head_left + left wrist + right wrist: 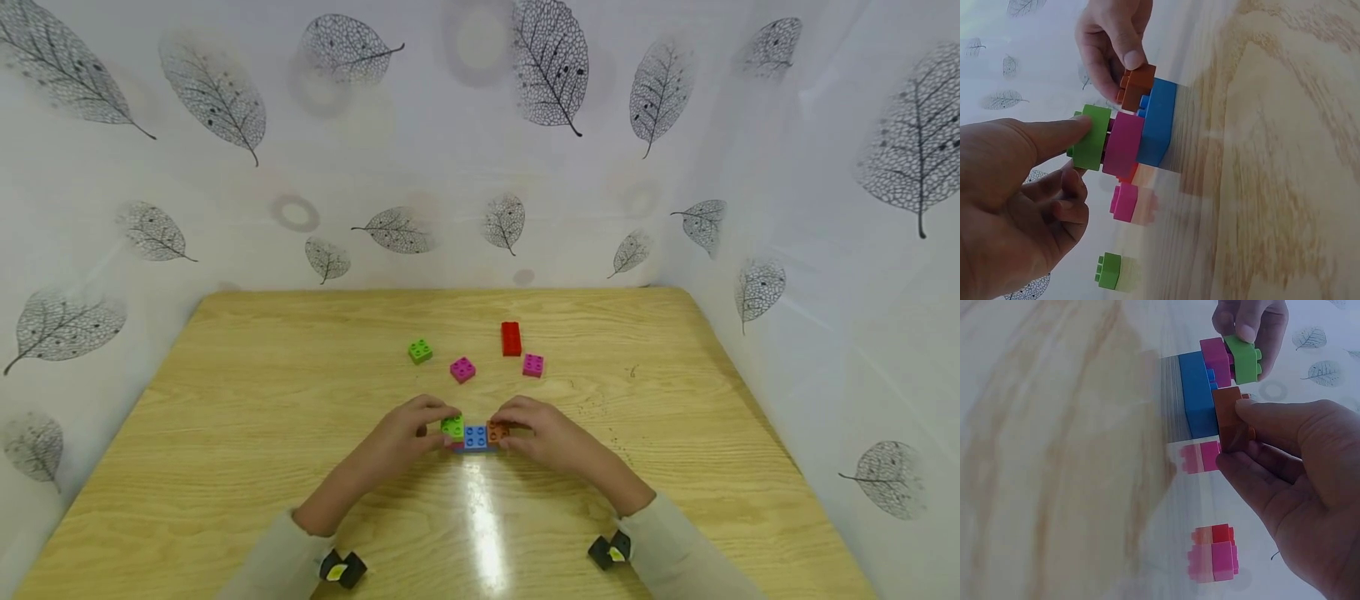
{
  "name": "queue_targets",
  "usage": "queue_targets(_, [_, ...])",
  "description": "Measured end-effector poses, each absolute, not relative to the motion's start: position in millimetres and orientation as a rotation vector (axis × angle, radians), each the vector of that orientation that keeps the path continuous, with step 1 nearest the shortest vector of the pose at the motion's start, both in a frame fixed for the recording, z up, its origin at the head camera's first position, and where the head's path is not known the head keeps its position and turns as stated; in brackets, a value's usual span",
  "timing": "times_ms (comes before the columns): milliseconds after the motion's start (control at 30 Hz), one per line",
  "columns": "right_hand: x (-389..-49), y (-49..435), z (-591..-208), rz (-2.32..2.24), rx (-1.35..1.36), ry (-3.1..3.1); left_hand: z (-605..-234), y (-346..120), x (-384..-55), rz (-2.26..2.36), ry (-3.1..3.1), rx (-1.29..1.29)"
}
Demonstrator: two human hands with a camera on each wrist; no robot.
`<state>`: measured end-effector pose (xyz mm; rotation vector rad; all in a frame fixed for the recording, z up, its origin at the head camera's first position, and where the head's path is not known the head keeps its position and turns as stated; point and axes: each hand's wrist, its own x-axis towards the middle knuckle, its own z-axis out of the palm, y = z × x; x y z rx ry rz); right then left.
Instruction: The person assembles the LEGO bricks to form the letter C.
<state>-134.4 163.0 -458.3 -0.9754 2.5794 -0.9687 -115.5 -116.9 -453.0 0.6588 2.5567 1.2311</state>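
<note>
A long blue brick (476,437) lies on the table in front of me, with studs showing along its middle. On its left end sits a magenta brick (1124,144). My left hand (408,429) pinches a light green brick (1092,139) over the magenta one, and a narrow gap with studs shows between the two. Thumb and fingers of my right hand (547,433) grip an orange brick (1230,419) at the blue brick's right end. Whether the orange brick is pressed fully down cannot be told.
Beyond the hands lie a loose green brick (421,351), two magenta bricks, one left (462,370) and one right (533,365), and a longer red brick (511,339). The wooden table (285,350) meets a leaf-patterned white curtain (450,167) at the back and sides.
</note>
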Motion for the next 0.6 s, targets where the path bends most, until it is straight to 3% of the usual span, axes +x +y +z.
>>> queue_targets(600, [-134.6,163.5,-460.6,-0.977,-1.018,2.590,-459.5,-123.8,-121.8,1.313,2.455,0.574])
